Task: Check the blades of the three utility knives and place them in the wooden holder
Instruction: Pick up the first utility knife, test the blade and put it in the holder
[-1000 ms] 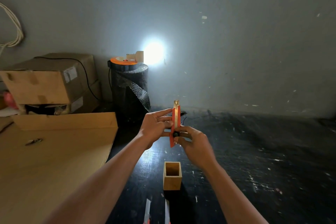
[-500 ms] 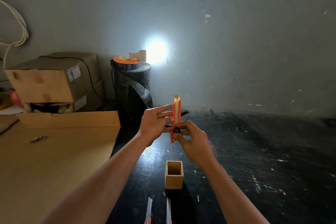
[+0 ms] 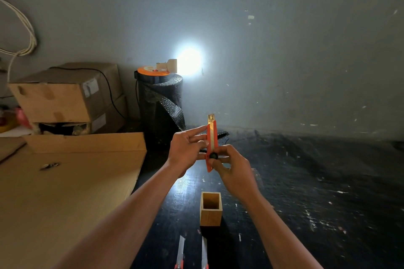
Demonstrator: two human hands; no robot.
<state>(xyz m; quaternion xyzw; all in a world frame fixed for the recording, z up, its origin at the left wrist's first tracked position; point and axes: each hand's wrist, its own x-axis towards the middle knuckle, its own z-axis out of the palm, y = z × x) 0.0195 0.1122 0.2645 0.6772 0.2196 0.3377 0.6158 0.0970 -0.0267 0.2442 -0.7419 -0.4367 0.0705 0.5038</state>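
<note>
While the orange utility knife (image 3: 211, 144) stands upright in the air above the dark table (image 3: 306, 181), both hands are closed on it: the left hand (image 3: 185, 153) pinches the upper body between thumb and fingers, and the right hand (image 3: 231, 168) grips the lower end with the thumb at the black slider knob (image 3: 213, 155). A short length of blade (image 3: 211, 117) shows above the orange body. To check it well, I would keep the left fingers on the plastic sides and off the metal, push the slider slowly, and turn the blade toward the lamp (image 3: 189, 61) by the wall so chips or rust catch the light. Retracting the blade fully before lowering it seems wise. The wooden holder (image 3: 211, 214) stands empty below the hands, toward the table's near edge, and two more knives (image 3: 192, 253) lie side by side right at that edge, just short of the holder.
</note>
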